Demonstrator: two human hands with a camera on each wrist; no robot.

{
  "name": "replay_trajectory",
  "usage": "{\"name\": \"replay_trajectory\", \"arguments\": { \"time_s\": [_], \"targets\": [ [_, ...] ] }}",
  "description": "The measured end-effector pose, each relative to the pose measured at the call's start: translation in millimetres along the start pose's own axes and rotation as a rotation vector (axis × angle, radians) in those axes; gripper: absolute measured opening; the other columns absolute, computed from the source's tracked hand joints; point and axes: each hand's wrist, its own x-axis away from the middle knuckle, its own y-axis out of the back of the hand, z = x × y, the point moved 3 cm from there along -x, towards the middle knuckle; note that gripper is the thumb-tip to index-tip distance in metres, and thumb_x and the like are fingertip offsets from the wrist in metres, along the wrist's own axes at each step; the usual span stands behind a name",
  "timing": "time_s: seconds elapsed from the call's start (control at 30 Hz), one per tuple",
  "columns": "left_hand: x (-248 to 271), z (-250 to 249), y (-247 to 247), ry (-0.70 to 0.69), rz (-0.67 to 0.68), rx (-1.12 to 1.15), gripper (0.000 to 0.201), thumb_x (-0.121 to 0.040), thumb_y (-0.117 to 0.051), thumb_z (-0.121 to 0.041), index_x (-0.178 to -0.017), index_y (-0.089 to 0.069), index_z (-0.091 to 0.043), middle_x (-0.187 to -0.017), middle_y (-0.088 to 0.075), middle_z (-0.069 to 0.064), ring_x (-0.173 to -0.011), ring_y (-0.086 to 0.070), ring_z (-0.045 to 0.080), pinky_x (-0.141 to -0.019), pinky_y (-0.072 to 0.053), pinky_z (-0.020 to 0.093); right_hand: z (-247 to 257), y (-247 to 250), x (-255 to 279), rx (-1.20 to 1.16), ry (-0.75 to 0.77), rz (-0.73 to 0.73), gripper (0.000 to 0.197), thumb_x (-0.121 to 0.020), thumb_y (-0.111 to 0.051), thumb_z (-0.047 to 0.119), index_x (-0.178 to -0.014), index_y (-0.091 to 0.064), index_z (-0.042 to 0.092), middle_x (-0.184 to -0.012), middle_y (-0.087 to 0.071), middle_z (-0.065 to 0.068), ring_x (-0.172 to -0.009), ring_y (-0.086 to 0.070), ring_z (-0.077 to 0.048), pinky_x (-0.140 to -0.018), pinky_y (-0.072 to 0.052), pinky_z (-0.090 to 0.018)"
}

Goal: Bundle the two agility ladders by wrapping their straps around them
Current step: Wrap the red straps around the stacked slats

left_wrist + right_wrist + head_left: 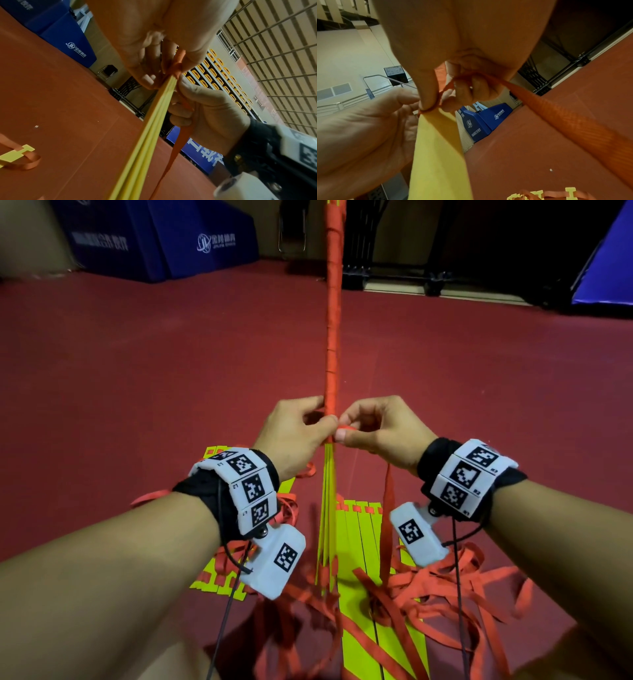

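A bundle of yellow ladder rungs stands upright in front of me. Its upper part is wound in red strap. My left hand grips the bundle at the lower edge of the wrapping. My right hand pinches the red strap against the bundle there, and the loose strap hangs down from it. In the left wrist view the yellow rungs run under both hands. A second ladder's yellow rungs lie flat on the floor below, amid tangled red straps.
The red floor stretches ahead. Blue padded blocks stand at the back left, a dark metal rack at the back and a blue mat at the far right. More yellow rungs lie under my left wrist.
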Motion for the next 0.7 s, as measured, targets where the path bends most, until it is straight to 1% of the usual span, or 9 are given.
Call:
{"name": "replay_trajectory", "arguments": {
  "time_s": [0.1, 0.2, 0.23, 0.3, 0.4, 0.47, 0.53, 0.6, 0.7],
  "targets": [
    [-2.9, 3.2, -5.0, 0.007, 0.013, 0.058, 0.02, -0.078, -0.053, -0.028, -0.084, -0.072, -0.023, -0.082, -0.066, 0.025, -0.066, -0.053, 0.022, -0.059, -0.057, 0.062, -6.8, 0.9, -2.6, 0.102, -0.026, -0.025, 0.026, -0.079, -0.084, 0.025, -0.074, -0.06, 0.017, -0.065, -0.058, -0.001, -0.054, -0.047, -0.007, -0.053, -0.039, -0.024],
    [-6.8, 7.9, -6.9, 0.033, 0.014, 0.112, 0.025, -0.076, -0.052, -0.027, -0.089, -0.072, -0.017, -0.074, -0.062, 0.019, -0.059, -0.048, 0.029, -0.056, -0.051, 0.049, -7.6, 2.7, -2.6, 0.139, -0.054, -0.056, 0.037, -0.071, -0.084, 0.042, -0.075, -0.058, 0.017, -0.066, -0.062, -0.004, -0.055, -0.05, -0.01, -0.058, -0.041, -0.032],
    [-7.2, 7.7, -7.9, 0.035, 0.03, 0.136, 0.025, -0.075, -0.054, -0.029, -0.089, -0.072, -0.018, -0.079, -0.065, 0.021, -0.061, -0.051, 0.039, -0.062, -0.055, 0.053, -7.0, 3.3, -2.1, 0.146, -0.058, -0.052, 0.037, -0.072, -0.084, 0.042, -0.077, -0.058, 0.016, -0.067, -0.064, -0.005, -0.054, -0.051, -0.009, -0.058, -0.042, -0.031],
    [-6.5, 7.7, -9.5, 0.033, 0.07, 0.186, 0.026, -0.072, -0.059, -0.034, -0.091, -0.075, -0.024, -0.096, -0.069, 0.027, -0.084, -0.061, 0.056, -0.073, -0.055, 0.072, -5.0, 2.8, -1.1, 0.158, -0.062, -0.022, 0.033, -0.077, -0.082, 0.037, -0.079, -0.059, 0.014, -0.065, -0.065, -0.003, -0.051, -0.051, -0.007, -0.054, -0.043, -0.026],
    [-4.3, 9.9, -11.0, 0.038, 0.115, 0.258, 0.03, -0.068, -0.066, -0.036, -0.094, -0.076, -0.024, -0.105, -0.069, 0.029, -0.099, -0.06, 0.061, -0.079, -0.047, 0.081, -2.3, 0.8, 1.8, 0.115, -0.035, 0.025, 0.026, -0.083, -0.079, 0.026, -0.084, -0.063, 0.007, -0.062, -0.063, 0.0, -0.048, -0.049, -0.007, -0.048, -0.04, -0.02],
    [-3.0, 10.3, -9.3, 0.032, 0.133, 0.278, 0.029, -0.071, -0.069, -0.033, -0.097, -0.076, -0.025, -0.106, -0.072, 0.024, -0.102, -0.064, 0.056, -0.085, -0.046, 0.08, 0.2, 0.4, 3.6, 0.122, 0.007, 0.045, 0.024, -0.085, -0.078, 0.022, -0.092, -0.068, 0.001, -0.06, -0.063, 0.004, -0.048, -0.05, -0.005, -0.048, -0.04, -0.018],
    [-1.1, 9.2, -7.7, 0.026, 0.133, 0.309, 0.024, -0.076, -0.069, -0.021, -0.099, -0.074, -0.021, -0.103, -0.074, 0.018, -0.098, -0.07, 0.04, -0.093, -0.05, 0.07, 1.3, -0.2, 5.4, 0.125, 0.043, 0.054, 0.019, -0.087, -0.076, 0.019, -0.096, -0.07, 0.002, -0.058, -0.063, 0.007, -0.047, -0.051, -0.002, -0.048, -0.04, -0.016],
    [-1.4, 7.9, -6.9, 0.033, 0.105, 0.343, 0.022, -0.077, -0.065, -0.015, -0.098, -0.072, -0.019, -0.096, -0.074, 0.013, -0.092, -0.069, 0.03, -0.094, -0.055, 0.06, 1.2, -0.3, 5.5, 0.112, 0.054, 0.053, 0.017, -0.089, -0.074, 0.017, -0.097, -0.07, 0.002, -0.059, -0.062, 0.006, -0.047, -0.051, -0.003, -0.047, -0.04, -0.015],
    [-3.6, 8.3, -5.1, 0.061, 0.048, 0.351, 0.02, -0.076, -0.065, -0.015, -0.093, -0.073, -0.021, -0.091, -0.074, 0.01, -0.088, -0.071, 0.03, -0.091, -0.057, 0.057, 1.1, 0.4, 4.6, 0.058, -0.002, 0.059, 0.011, -0.093, -0.068, 0.009, -0.095, -0.068, -0.002, -0.061, -0.061, -0.002, -0.045, -0.046, -0.006, -0.045, -0.036, -0.015]
  ]
}}
